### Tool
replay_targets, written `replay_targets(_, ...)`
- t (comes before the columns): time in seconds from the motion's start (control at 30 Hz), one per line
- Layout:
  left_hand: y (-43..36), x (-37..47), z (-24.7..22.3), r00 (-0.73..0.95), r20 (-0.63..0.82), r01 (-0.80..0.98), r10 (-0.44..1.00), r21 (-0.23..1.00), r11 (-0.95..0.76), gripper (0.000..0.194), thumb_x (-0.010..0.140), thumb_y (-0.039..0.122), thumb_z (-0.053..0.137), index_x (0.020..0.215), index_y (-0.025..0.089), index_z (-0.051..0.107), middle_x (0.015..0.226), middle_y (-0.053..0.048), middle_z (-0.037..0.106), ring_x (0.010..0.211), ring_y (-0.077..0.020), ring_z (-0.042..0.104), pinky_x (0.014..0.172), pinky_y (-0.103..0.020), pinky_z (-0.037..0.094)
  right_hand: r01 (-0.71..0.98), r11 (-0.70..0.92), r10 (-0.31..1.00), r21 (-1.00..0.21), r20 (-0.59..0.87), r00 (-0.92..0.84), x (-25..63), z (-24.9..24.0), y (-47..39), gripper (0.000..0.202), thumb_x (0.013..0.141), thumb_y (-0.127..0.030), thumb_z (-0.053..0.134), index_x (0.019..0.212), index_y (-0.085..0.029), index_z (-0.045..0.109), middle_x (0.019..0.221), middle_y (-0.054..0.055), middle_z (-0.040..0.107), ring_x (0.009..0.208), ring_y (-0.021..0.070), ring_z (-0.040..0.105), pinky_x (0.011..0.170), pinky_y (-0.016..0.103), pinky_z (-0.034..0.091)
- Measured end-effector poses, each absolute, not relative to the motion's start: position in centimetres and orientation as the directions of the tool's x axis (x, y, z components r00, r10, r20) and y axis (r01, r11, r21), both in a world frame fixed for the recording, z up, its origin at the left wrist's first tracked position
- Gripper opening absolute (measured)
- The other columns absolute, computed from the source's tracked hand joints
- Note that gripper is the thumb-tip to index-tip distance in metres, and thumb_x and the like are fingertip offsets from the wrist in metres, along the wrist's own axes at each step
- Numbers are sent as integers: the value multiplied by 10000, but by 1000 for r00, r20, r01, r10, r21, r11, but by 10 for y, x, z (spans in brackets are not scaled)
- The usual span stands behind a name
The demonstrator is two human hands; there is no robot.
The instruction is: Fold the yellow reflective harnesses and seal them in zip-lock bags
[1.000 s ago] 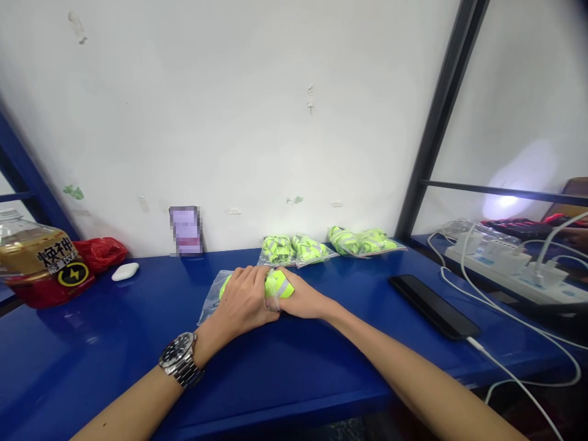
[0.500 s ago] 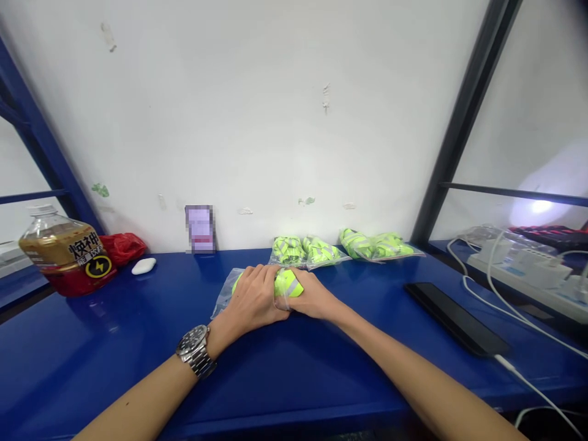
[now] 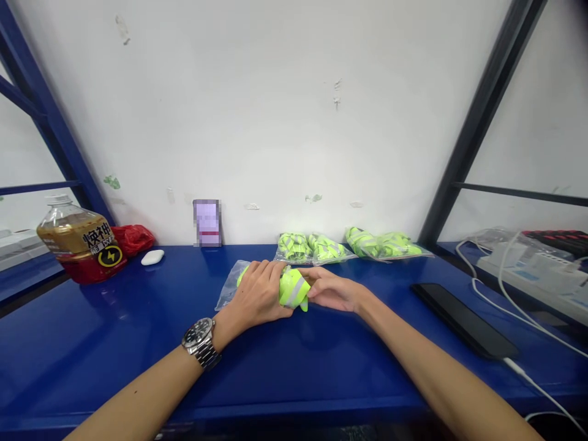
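Note:
My left hand [image 3: 261, 294], with a metal watch on its wrist, is wrapped over a rolled fluorescent yellow-green reflective vest [image 3: 294, 288] and presses it near the table. A clear plastic bag [image 3: 229, 288] sticks out on the left of that hand. My right hand [image 3: 334, 289] is at the right end of the roll, its thumb and fingers closed on the edge of the fabric. A small flap of the vest hangs down beside these fingertips. How far the bag covers the roll under my left hand is hidden.
Several similar bagged vests [image 3: 326, 247] lie along the wall on the blue table [image 3: 285, 373]. A black phone [image 3: 463, 320] on a white cable is at right, near a power strip [image 3: 542, 275]. A drink bottle [image 3: 85, 245], red bag [image 3: 134, 239], white case [image 3: 152, 257] and propped phone [image 3: 207, 223] stand left.
My right hand has shifted right and turned its palm more into view. More of the vest's right end now shows between the hands. The view has moved slightly.

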State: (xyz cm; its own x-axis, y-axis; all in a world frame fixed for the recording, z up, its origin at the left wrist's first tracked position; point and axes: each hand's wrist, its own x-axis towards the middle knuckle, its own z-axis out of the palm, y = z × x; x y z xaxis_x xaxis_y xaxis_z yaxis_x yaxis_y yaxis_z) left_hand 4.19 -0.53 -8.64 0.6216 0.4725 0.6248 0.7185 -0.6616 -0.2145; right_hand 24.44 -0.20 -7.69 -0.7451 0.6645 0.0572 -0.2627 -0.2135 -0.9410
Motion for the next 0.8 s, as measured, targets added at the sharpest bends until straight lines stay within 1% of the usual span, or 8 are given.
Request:
replay_targets(0.17,-7,39,-85,635,619,708,461,-227,-669,557,678,401,622,1120,84,498,997,-150,640,865,-303,583,757,-423,424,-285,-229,640,-931,76,-764,244,-78,-3,493,674,-126,731,1156,-144,629,1069,82,656,927,161,620,863,276,463)
replay_targets(0.27,-7,38,-85,655,615,694,440,-259,-672,552,680,393,618,1122,86,497,1020,-159,639,884,-313,583,766,-428,421,-287,-219,634,-933,88,-769,243,-78,-4,486,697,-213,755,1158,-124,628,1071,99,653,937,172,620,876,286,463)
replay_targets(0.33,-7,37,-84,670,610,683,423,-283,-674,548,686,395,613,1126,90,496,1034,-164,639,888,-319,582,768,-432,420,-262,-182,642,-948,88,-762,243,-78,-4,489,714,-255,758,1164,-121,623,1056,99,652,920,165,619,867,283,468)
replay_targets(0.47,-9,39,-83,670,630,670,393,-287,-685,535,688,394,602,1118,93,499,1006,-163,646,862,-315,584,760,-432,423,-133,16,677,-991,108,-727,244,-77,-7,459,748,-276,739,1166,-134,611,956,61,649,822,138,609,798,267,483)
replay_targets(0.6,-11,41,-82,672,627,665,393,-278,-693,526,652,359,612,1099,103,502,981,-158,647,851,-319,589,764,-438,433,-65,223,682,-973,203,-703,239,-80,-10,377,769,-341,707,1067,-126,626,879,34,622,821,150,575,796,280,461)
replay_targets(0.7,-11,42,-83,704,586,642,400,-285,-712,530,638,329,632,1101,111,493,1004,-160,641,894,-329,591,809,-452,433,7,334,694,-942,241,-679,232,-81,-11,321,749,-342,707,964,-126,607,777,-9,562,692,114,500,668,238,429)
replay_targets(0.8,-10,42,-84,735,553,609,392,-285,-740,531,643,312,656,1102,109,482,1029,-160,634,929,-327,589,842,-457,427,111,432,723,-895,270,-636,225,-84,-11,205,740,-277,675,831,-137,556,667,-53,459,585,78,376,527,198,328)
